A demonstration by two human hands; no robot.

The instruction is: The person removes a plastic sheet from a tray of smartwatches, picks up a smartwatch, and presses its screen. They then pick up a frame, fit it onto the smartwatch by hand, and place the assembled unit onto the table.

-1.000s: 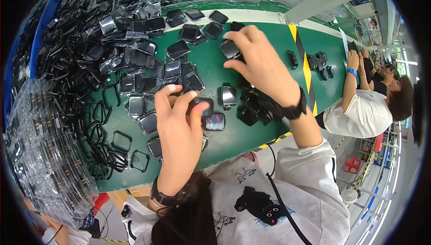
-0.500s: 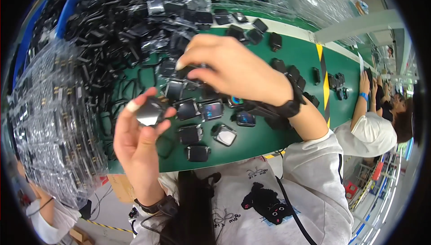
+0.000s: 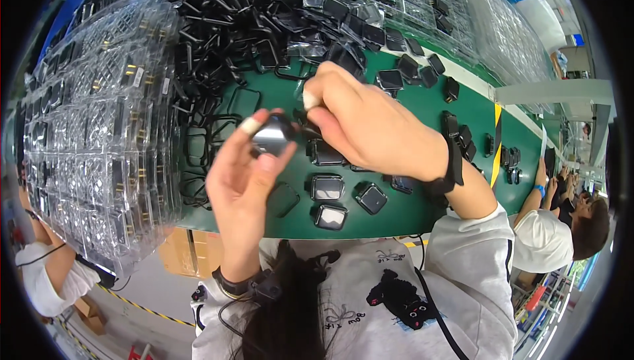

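A workshop floor with a cardboard box (image 3: 181, 252) lies beyond the near edge of a green table (image 3: 360, 227). The left hand (image 3: 239, 185), above the table's near half, pinches a dark, shiny watch face (image 3: 272, 137) between thumb and fingers, lifted clear of the surface. The right hand (image 3: 370, 126) hangs just to its right, thumb and forefinger curled close together; a blurred dark shape lies by their tips, and I cannot tell whether they grip it. Nearer, to the right of the left hand, square watches (image 3: 327, 187) lie apart on the table. At the far left spreads a heap of black frames (image 3: 221, 20), with a stack of clear plastic trays (image 3: 99, 129) on the left. Wrapped watch parts (image 3: 337, 7) crowd the far side. Yellow-and-black tape (image 3: 496, 139) crosses the table at right, and beyond it sits a co-worker (image 3: 543, 238) in a white top.
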